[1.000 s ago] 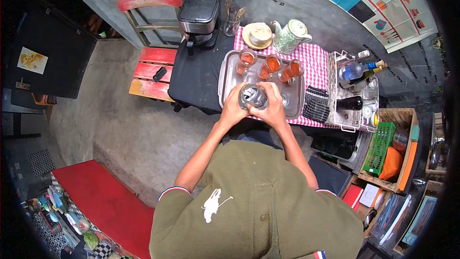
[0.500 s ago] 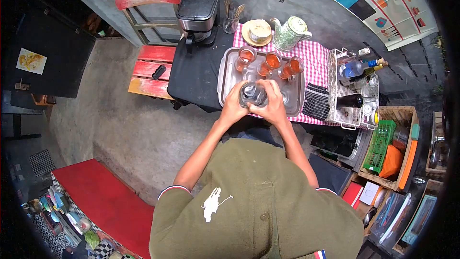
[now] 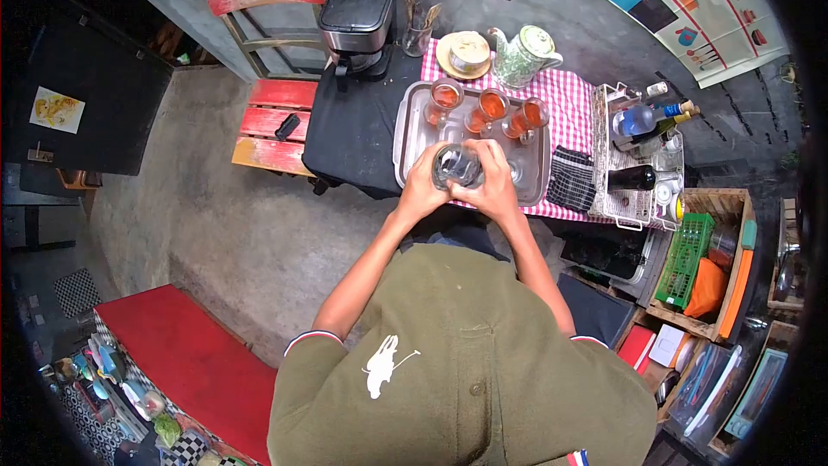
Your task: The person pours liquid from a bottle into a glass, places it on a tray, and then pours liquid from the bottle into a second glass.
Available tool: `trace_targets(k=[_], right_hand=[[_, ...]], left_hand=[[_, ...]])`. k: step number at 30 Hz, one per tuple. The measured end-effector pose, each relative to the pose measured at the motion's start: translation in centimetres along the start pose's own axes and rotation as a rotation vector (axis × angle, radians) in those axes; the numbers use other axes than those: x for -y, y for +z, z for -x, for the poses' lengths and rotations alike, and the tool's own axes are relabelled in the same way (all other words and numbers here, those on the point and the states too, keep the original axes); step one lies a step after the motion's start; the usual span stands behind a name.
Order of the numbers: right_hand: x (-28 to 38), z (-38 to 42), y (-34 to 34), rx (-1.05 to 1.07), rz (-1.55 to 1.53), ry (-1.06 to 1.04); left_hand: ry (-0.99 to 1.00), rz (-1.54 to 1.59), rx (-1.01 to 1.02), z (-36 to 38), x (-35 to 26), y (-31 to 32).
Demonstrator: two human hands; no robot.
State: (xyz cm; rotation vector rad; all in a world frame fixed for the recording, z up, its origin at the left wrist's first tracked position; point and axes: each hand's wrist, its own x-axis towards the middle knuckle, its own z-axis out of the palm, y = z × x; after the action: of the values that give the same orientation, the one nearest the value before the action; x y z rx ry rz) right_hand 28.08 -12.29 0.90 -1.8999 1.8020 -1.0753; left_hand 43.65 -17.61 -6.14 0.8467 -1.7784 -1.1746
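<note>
Between my two hands I hold a clear glass (image 3: pixel 457 166) over the near edge of the metal tray (image 3: pixel 404 134). My left hand (image 3: pixel 423 185) wraps its left side, and my right hand (image 3: pixel 493 179) closes round its right side. Farther back on the tray stand three glass mugs of reddish-amber drink: a left mug (image 3: pixel 445 99), a middle mug (image 3: pixel 492 110) and a right mug (image 3: pixel 528 119). Partly hidden by my right hand, another clear glass object (image 3: pixel 516 171) shows on the tray.
Behind the tray are a green speckled teapot (image 3: pixel 523 59) and a cup on a saucer (image 3: pixel 467 56). A coffee maker (image 3: pixel 357 22) stands at the left, a dark folded cloth (image 3: pixel 571 179) at the right. Bottles fill a white wire rack (image 3: pixel 608 198) beside the crate (image 3: pixel 733 207).
Almost nothing differs. The view has shifted very slightly, and both hands stay round the glass over the tray.
</note>
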Motion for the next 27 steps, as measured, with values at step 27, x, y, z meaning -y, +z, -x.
trace_targets(k=[27], right_hand=[[0.16, -0.55, -0.59, 0.044, 0.031, -0.015]], left_hand=[[-0.013, -0.003, -0.015, 0.21, 0.35, 0.47]])
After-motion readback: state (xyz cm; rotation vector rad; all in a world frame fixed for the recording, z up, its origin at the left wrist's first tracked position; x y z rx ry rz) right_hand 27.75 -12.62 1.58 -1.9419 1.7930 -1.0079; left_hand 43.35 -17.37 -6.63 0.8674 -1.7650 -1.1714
